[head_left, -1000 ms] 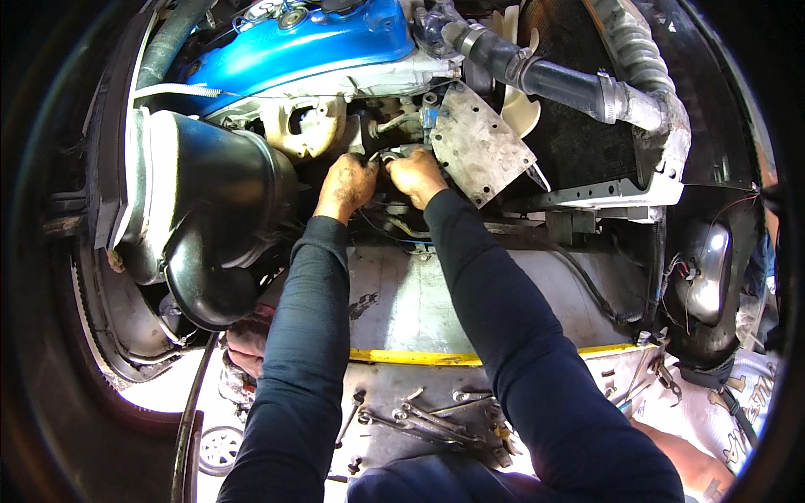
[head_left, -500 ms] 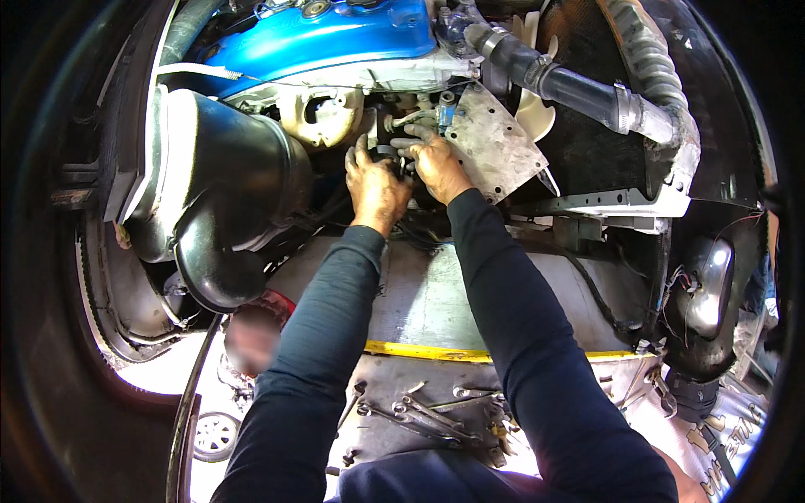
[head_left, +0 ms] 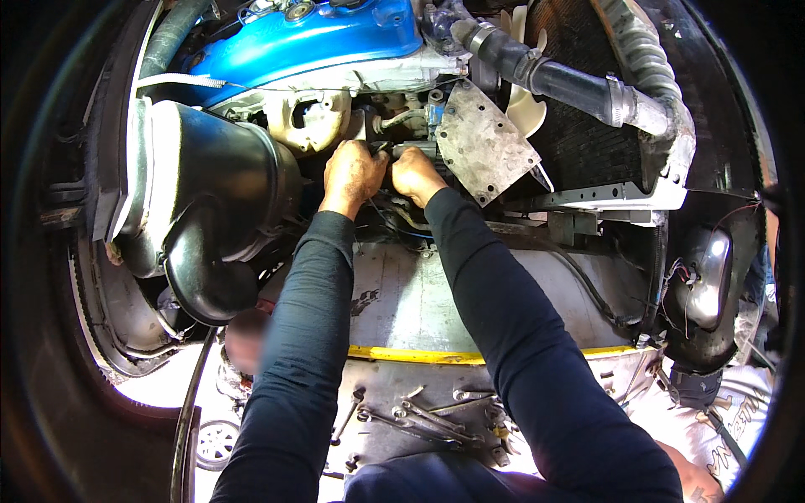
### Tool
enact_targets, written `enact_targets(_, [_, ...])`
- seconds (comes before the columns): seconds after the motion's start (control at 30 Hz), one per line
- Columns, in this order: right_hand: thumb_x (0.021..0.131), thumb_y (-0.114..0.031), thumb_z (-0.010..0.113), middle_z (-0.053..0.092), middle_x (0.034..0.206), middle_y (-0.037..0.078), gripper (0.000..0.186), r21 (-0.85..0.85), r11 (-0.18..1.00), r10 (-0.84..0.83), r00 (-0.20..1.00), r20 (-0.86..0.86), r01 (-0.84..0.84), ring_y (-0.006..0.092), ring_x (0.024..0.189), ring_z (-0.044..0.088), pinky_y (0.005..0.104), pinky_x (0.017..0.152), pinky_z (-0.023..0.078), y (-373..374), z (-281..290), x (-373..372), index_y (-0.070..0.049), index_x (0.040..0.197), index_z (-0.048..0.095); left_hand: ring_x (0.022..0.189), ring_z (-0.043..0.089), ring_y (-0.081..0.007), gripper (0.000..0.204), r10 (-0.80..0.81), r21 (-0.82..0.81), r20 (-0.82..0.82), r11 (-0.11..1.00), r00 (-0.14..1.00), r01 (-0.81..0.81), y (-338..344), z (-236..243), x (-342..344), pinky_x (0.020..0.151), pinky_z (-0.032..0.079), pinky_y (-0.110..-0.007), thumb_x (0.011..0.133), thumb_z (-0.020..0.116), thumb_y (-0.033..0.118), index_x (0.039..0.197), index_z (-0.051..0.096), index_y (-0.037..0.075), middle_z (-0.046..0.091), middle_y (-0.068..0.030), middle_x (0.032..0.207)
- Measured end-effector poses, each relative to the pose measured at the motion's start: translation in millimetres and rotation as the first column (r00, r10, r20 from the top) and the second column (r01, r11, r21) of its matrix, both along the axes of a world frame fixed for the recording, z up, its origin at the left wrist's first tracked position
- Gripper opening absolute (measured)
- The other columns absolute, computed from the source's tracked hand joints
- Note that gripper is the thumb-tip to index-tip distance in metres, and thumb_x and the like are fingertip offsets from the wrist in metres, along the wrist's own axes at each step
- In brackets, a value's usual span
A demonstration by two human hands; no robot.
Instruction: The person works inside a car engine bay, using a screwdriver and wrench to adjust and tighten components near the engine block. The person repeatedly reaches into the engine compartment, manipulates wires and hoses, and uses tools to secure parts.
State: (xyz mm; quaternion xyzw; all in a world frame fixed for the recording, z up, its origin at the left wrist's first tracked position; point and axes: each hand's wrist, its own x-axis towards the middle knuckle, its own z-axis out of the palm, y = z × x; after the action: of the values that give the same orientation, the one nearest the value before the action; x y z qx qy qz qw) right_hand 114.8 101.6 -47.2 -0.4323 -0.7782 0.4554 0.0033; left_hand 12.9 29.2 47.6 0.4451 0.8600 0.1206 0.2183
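Both of my hands are down in the engine bay, side by side below the cream-coloured manifold (head_left: 312, 122). My left hand (head_left: 352, 173) is closed, thumb and fingers drawn together by a small dark part; what it grips is hidden. Close on its right, my right hand (head_left: 415, 174) is curled with its knuckles up, and I cannot make out what is in it. A grey cylindrical part (head_left: 419, 150) lies just beyond the right hand. Further right hangs a flat metal plate (head_left: 486, 144) with bolt holes, near a small blue fitting (head_left: 435, 107).
The blue engine cover (head_left: 310, 42) spans the top. A large black air-cleaner housing (head_left: 214, 180) fills the left, and a black hose (head_left: 570, 88) runs to the right. Several wrenches (head_left: 423, 419) lie on the panel nearest me. One person is low at left, another at lower right.
My hands have turned and closed, with the fingers curling in from a more stretched pose. The view has shifted slightly, so the engine sits further left.
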Motion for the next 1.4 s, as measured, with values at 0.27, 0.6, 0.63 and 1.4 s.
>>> enact_targets(0.27, [0.075, -0.012, 0.067, 0.072, 0.094, 0.017, 0.016, 0.479, 0.577, 0.432, 0.745, 0.509, -0.662, 0.0298, 0.098, 0.069, 0.0346, 0.084, 0.053, 2, -5, 2, -0.007, 0.088, 0.075, 0.106, 0.065, -0.0428, 0.042, 0.052, 0.100, -0.032, 0.994, 0.998, -0.048, 2, 2, 8, 0.095, 0.051, -0.047, 0.086, 0.065, 0.035, 0.101, 0.072, -0.005, 0.064, -0.0290, 0.115])
enact_targets(0.6, [0.077, -0.022, 0.067, 0.069, 0.105, 0.029, 0.037, 0.358, 0.912, 0.166, 0.978, 0.125, -0.200, 0.0374, 0.106, 0.067, 0.0402, 0.093, 0.052, -6, 12, 8, 0.008, 0.097, 0.072, 0.103, 0.065, -0.0451, 0.043, 0.009, 0.051, 0.060, 0.999, 0.998, -0.012, -1, -6, -5, 0.093, 0.051, -0.047, 0.088, 0.064, 0.033, 0.100, 0.070, -0.007, 0.068, -0.0305, 0.105])
enact_targets(0.63, [0.079, -0.021, 0.065, 0.067, 0.109, 0.031, 0.040, 0.232, 0.972, 0.026, 0.997, 0.067, -0.041, 0.0399, 0.109, 0.065, 0.0413, 0.095, 0.051, -6, 18, 10, 0.010, 0.105, 0.067, 0.102, 0.065, -0.0455, 0.043, -0.001, 0.032, 0.090, 0.999, 0.996, -0.002, -3, -7, -6, 0.093, 0.051, -0.047, 0.088, 0.064, 0.033, 0.100, 0.070, -0.008, 0.068, -0.0307, 0.102])
enact_targets(1.4, [0.094, 0.001, 0.048, 0.069, 0.122, 0.013, 0.042, -0.101, 0.994, -0.079, 0.934, -0.348, 0.046, 0.0184, 0.108, 0.065, 0.0303, 0.097, 0.049, 5, 52, 20, 0.001, 0.136, 0.051, 0.121, 0.056, -0.0404, 0.039, 0.073, 0.007, 0.056, 0.997, 0.996, -0.074, -35, -15, 40, 0.104, 0.044, -0.047, 0.090, 0.065, 0.032, 0.112, 0.071, 0.000, 0.061, -0.0278, 0.121])
